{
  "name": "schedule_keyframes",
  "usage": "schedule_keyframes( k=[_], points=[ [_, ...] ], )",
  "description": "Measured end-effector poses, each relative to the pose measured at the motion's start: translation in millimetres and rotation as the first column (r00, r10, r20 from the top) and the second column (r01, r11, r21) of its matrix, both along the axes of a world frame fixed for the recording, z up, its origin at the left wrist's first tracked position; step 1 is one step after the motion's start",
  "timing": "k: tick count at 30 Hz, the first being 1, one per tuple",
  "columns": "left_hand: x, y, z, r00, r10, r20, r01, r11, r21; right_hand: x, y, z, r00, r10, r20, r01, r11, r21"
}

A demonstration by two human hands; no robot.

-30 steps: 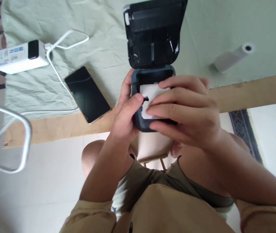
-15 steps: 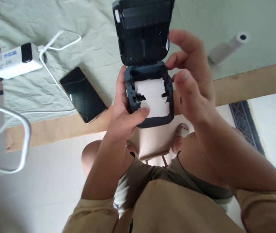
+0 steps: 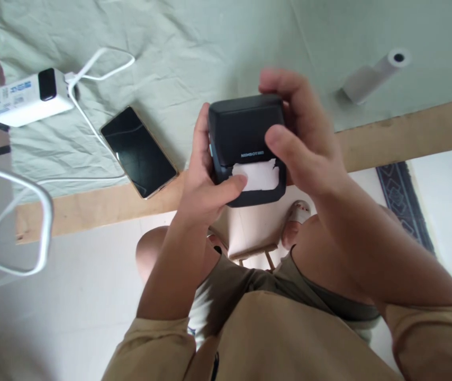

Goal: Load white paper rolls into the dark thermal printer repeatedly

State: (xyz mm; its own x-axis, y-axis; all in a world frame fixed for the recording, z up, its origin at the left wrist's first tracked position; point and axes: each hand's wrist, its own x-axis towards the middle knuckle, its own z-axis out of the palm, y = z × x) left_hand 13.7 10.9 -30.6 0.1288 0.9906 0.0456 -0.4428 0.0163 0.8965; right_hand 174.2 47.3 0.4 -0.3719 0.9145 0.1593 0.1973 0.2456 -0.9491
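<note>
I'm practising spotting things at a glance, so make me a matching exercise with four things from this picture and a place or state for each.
1. black device
2. phone
3. paper roll
4. left hand

A. on the cloth, far right
B. thumb on white paper
C. lid down
D. lying flat, face up

Pairs: 1-C; 2-D; 3-A; 4-B.

Label printer [image 3: 245,144]: brand "NIIMBOT" in pale blue capitals near front edge of dark lid [image 3: 242,127]; smaller characters following, illegible. White power bank [image 3: 61,100]: blue lettering and fine print, too small to read.
</note>
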Motion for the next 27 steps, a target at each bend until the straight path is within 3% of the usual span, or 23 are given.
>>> schedule_keyframes(
  k=[5, 10, 14, 19, 24, 27],
  points=[
    [2, -3, 12.1, 0.991, -0.011, 0.136, 0.015, 0.999, -0.03, -1, 1, -5.6, 0.989, 0.056, -0.133, -0.081, 0.979, -0.185],
    [6, 0, 16.1, 0.997, 0.078, 0.018, -0.076, 0.991, -0.113, 1, 2, -2.4, 0.978, 0.07, -0.195, -0.132, 0.936, -0.327],
    [7, 7, 25.1, 0.999, 0.036, -0.014, -0.038, 0.983, -0.177, 5, 3, 1.0, 0.967, 0.027, -0.255, -0.125, 0.917, -0.377],
    [5, 16, 29.8, 0.996, -0.021, 0.091, 0.04, 0.979, -0.202, 5, 9, 3.0, 0.959, 0.007, -0.282, -0.12, 0.915, -0.386],
    [5, 15, 28.0, 0.975, 0.078, 0.21, -0.014, 0.957, -0.288, -4, 18, -0.7, 0.997, 0.008, -0.076, -0.024, 0.976, -0.217],
    [5, 12, 27.7, 0.955, 0.132, 0.267, -0.034, 0.939, -0.342, -6, 23, -0.3, 0.994, 0.107, -0.003, -0.106, 0.977, -0.184]
  ],
)
